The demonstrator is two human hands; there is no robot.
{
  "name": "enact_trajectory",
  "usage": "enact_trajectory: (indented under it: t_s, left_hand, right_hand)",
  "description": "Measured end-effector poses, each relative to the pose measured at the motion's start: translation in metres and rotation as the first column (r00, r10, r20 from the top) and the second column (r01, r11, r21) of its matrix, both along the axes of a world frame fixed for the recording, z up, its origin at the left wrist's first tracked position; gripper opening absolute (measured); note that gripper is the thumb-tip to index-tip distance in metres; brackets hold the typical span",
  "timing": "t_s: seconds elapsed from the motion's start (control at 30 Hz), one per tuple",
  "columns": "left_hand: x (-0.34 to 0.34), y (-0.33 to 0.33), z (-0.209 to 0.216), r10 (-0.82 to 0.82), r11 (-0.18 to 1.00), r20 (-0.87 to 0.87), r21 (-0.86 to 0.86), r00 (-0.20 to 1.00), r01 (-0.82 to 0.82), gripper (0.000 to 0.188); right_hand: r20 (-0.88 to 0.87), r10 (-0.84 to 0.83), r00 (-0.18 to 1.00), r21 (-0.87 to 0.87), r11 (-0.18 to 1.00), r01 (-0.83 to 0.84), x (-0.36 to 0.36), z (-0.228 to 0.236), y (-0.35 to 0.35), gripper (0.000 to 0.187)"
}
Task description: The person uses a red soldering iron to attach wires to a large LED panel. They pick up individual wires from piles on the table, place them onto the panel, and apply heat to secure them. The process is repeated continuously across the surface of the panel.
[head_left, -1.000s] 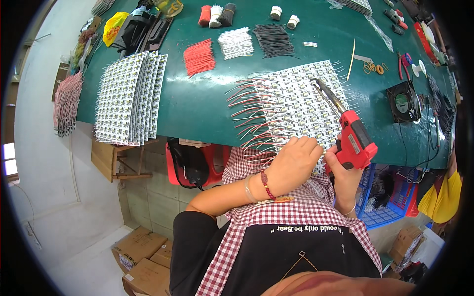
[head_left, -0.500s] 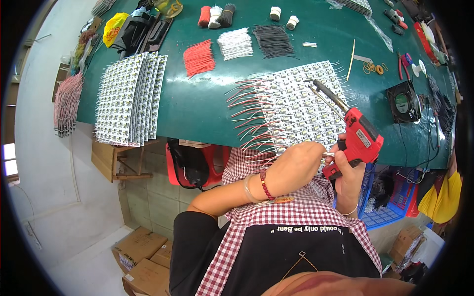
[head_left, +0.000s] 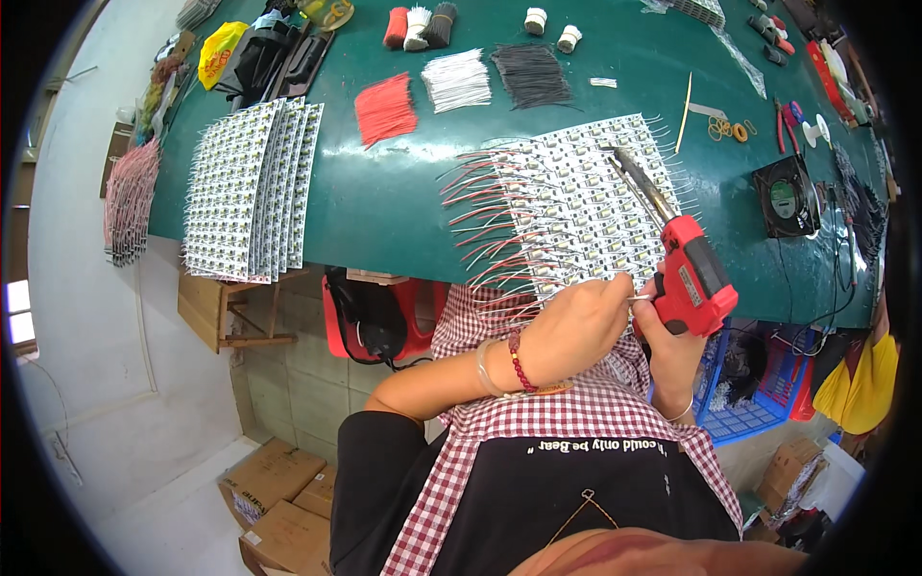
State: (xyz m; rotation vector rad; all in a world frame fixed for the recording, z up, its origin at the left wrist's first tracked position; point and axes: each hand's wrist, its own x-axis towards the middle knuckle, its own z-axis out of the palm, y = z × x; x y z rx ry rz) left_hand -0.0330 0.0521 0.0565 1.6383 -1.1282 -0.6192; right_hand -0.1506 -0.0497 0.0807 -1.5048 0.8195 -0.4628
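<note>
My right hand (head_left: 670,357) is wrapped round the handle of a red soldering gun (head_left: 699,278). Its long metal nose slants up and left, over a white circuit board panel (head_left: 591,187) with rows of small components. Red, black and white wires (head_left: 485,216) fan out from the panel's left side, and thin wire ends show along its right side. Over the near edge of the panel, my left hand (head_left: 581,322) is closed in a pinch. A short piece of white wire (head_left: 639,298) sticks out between its fingertips, toward my right thumb.
Piles of red wires (head_left: 386,108), white wires (head_left: 456,81) and black wires (head_left: 531,75) lie beyond the panel on the green table (head_left: 384,221). More populated panels (head_left: 230,192) are stacked at left. A black fan (head_left: 786,197) stands at right, near cables. Blue crates (head_left: 749,413) sit below.
The soldering gun has tilted a little; its body shifted slightly left and down, while its tip moved slightly right and up. My left hand stays nearly in place, still pinching the white wire.
</note>
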Motion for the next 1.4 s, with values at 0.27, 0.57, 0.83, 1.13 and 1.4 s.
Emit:
enact_trajectory:
  t_s: [0.27,0.57,0.83,1.13,1.4]
  left_hand:
    - [-0.004,-0.002,-0.007,0.091,0.994,-0.033,-0.060,0.995,-0.093,0.009]
    - [-0.003,-0.002,-0.004,0.085,0.995,0.057,-0.054,0.995,-0.082,0.008]
    - [0.002,0.000,-0.014,0.064,0.984,0.168,-0.173,0.984,-0.035,0.010]
    - [0.004,0.000,-0.010,0.068,0.996,0.344,-0.070,0.937,-0.047,0.016]
    - [0.014,0.005,-0.001,-0.010,0.999,0.340,-0.043,0.940,0.026,0.014]
  right_hand:
    - [-0.076,-0.034,0.996,-0.100,0.995,0.027,-0.001,-0.002,0.003,0.022]
    - [-0.080,-0.076,0.994,-0.068,0.995,0.071,0.001,0.000,0.003,0.023]
    - [-0.144,-0.089,0.986,-0.068,0.994,0.080,-0.005,-0.003,0.002,0.021]
    - [-0.185,-0.063,0.981,-0.123,0.992,0.041,-0.006,-0.005,0.001,0.018]
    - [-0.146,-0.012,0.989,-0.195,0.981,-0.017,-0.011,-0.013,-0.001,0.017]
